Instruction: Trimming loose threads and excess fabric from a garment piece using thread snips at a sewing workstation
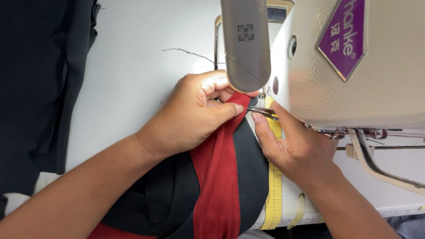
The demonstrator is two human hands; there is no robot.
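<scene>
My left hand (192,113) presses down on a red fabric strip (219,187) that lies over black fabric (249,164), with thumb and fingers pinching the red edge just in front of the needle area. My right hand (295,145) rests flat on the table under the cream sewing machine head (383,73), its forefinger touching the fabric edge near the presser foot (261,111). The grey machine end cover (245,34) hides the needle itself.
A pile of black cloth (19,75) fills the left side of the white table (136,50). A yellow tape strip (274,193) runs along the table near the front edge. A loose thread (187,53) lies behind my left hand. A metal lever (389,175) sticks out at the right.
</scene>
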